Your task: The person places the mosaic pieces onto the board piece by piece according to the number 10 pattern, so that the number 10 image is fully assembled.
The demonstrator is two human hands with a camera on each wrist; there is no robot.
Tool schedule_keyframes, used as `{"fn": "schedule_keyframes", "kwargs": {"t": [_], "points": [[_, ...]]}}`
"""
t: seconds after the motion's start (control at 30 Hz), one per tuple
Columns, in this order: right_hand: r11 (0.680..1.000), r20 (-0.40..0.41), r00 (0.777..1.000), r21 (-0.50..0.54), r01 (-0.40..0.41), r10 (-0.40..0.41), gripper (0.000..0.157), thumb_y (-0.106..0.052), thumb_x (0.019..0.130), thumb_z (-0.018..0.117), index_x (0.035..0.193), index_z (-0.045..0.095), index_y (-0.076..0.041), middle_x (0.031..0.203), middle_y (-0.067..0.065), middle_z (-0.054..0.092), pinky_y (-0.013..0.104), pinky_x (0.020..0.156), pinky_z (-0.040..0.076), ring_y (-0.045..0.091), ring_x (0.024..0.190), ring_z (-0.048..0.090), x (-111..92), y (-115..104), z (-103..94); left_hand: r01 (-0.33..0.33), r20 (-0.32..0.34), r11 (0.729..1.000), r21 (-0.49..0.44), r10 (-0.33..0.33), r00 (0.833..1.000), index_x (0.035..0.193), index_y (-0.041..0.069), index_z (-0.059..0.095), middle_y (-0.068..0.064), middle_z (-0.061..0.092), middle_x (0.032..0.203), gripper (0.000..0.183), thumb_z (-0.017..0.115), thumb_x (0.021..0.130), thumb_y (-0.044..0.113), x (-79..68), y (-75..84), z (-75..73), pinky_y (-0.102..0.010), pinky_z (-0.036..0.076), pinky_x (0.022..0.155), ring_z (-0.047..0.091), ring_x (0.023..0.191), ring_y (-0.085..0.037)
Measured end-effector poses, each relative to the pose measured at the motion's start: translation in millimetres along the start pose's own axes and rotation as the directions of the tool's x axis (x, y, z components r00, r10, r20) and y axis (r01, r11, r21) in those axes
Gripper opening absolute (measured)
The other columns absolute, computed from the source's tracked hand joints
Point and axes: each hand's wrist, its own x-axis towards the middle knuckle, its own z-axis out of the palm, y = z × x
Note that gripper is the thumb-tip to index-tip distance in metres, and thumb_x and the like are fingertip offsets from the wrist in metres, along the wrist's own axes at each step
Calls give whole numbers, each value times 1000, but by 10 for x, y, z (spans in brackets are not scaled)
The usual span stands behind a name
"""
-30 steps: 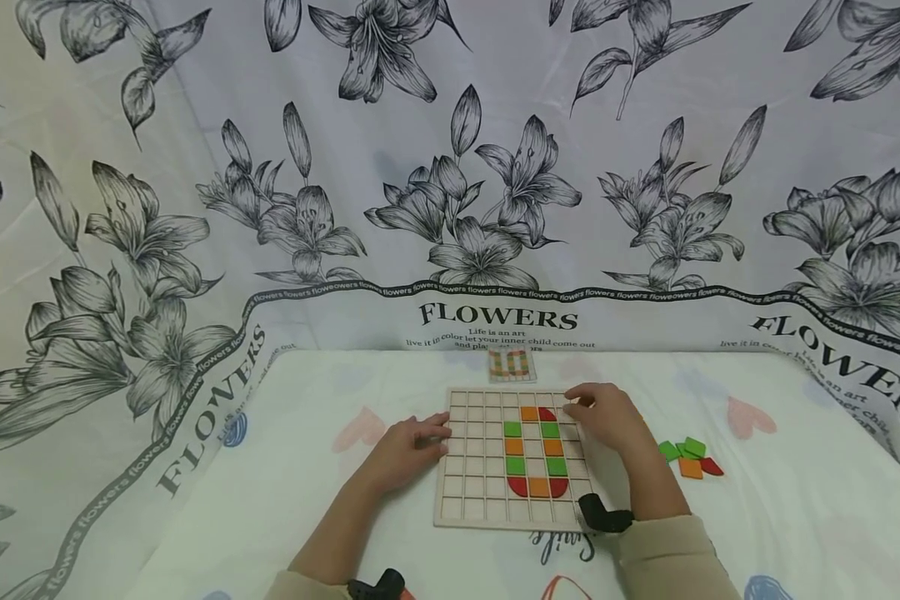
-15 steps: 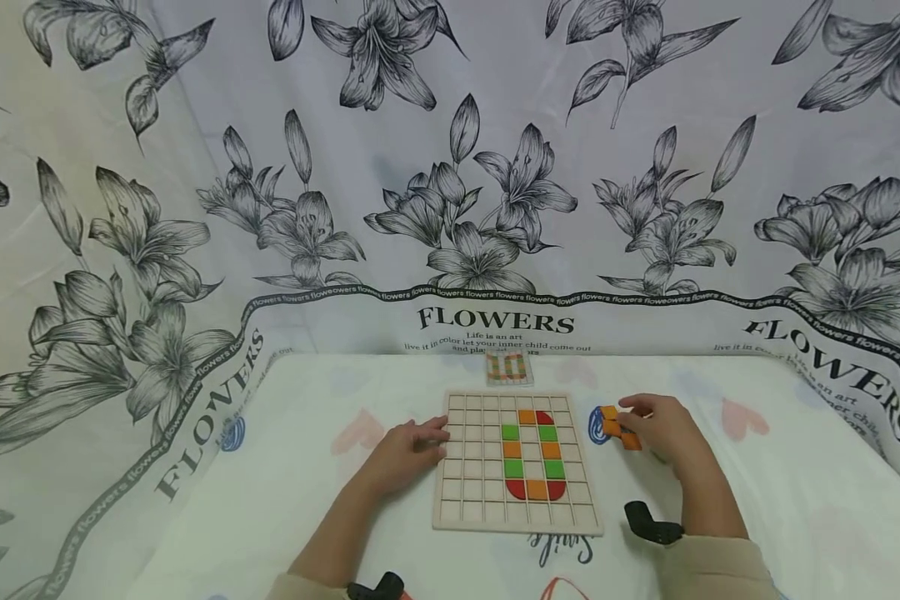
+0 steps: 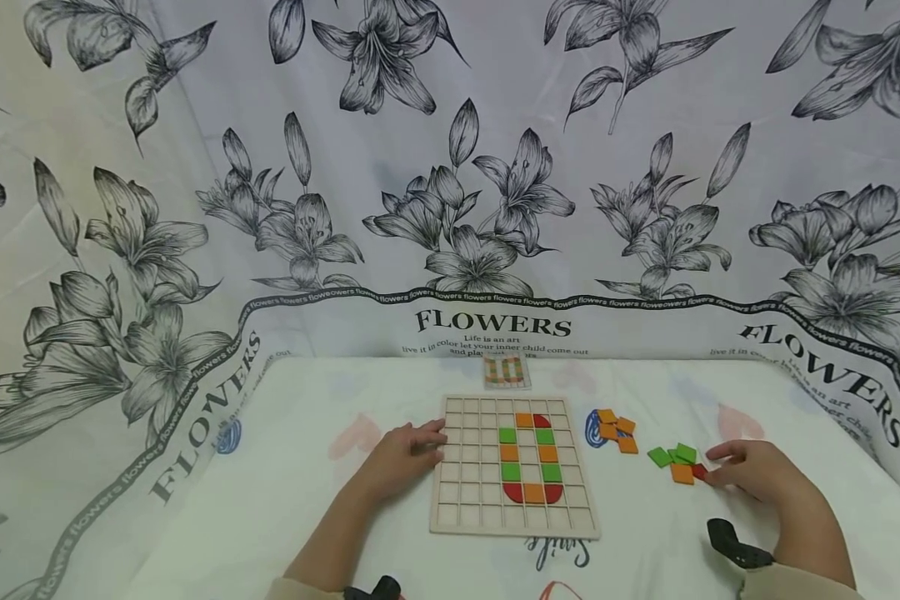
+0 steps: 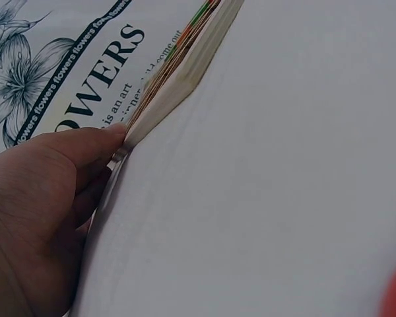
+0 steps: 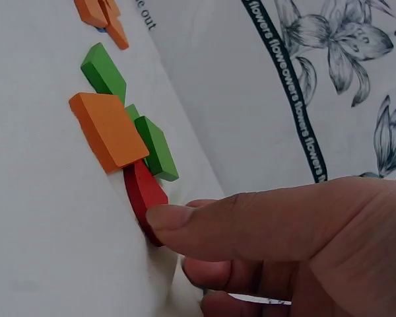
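Note:
A wooden grid board [image 3: 465, 518] lies on the cloth, with orange, green and red tiles set in a ring on its right half. My left hand [image 3: 403, 457] rests at its left edge, fingertips touching the side. In the left wrist view the thumb of the left hand [image 4: 33, 198] lies against the edge of the board [image 4: 178, 86]. Off to the right, my right hand [image 3: 757, 473] pinches a red tile with one curved side [image 5: 142, 191]. That tile still touches a small pile, where an orange tile [image 5: 112, 132] and green tiles [image 5: 160, 148] lie.
A group of orange tiles [image 3: 607, 431] lies between the board and the right-hand pile. Behind the board is a small pattern card [image 3: 507, 372]. White printed cloth [image 3: 307, 417] covers the table, and a flowered curtain [image 3: 330, 167] rises at the back.
My right hand has moved from the board's upper right corner, past the orange tiles, to the far right pile and taken hold of the red tile. The left hand has stayed at the board.

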Motion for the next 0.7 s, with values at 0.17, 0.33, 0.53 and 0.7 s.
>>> {"fn": "schedule_keyframes", "kwargs": {"t": [0.17,0.33,0.53,0.7], "points": [[999,11,999,-9,33,-33,47,-36,79,80,114,70,-6,104,11,63,33,72,43,26,93,52,18,0,23,15,0,1000,-2,-15,1000,120,19,71,9,53,145,28,66,94,27,-6,22,-18,-48,20,124,34,145,-31],[997,-34,997,-41,70,-71,33,-27,80,76,108,72,-10,99,12,61,33,70,43,27,90,52,35,-51,75,11,2,1000,-2,-11,1000,120,17,71,8,54,144,28,66,94,26,-9,31,-18,-47,20,124,38,144,-26],[996,-62,994,-29,88,-89,22,-25,82,76,91,65,-8,87,2,62,29,66,38,20,82,50,44,-55,119,4,5,1000,-12,-4,1000,120,17,71,7,54,144,28,67,94,25,1,29,-18,-47,19,124,37,144,-27],[995,-106,990,3,97,-96,27,-26,81,78,94,64,-6,85,3,62,29,64,38,22,80,49,45,-103,101,12,8,1000,-26,-12,1000,120,18,72,9,54,144,28,67,94,26,8,16,-11,-47,19,124,36,145,-28]]}}
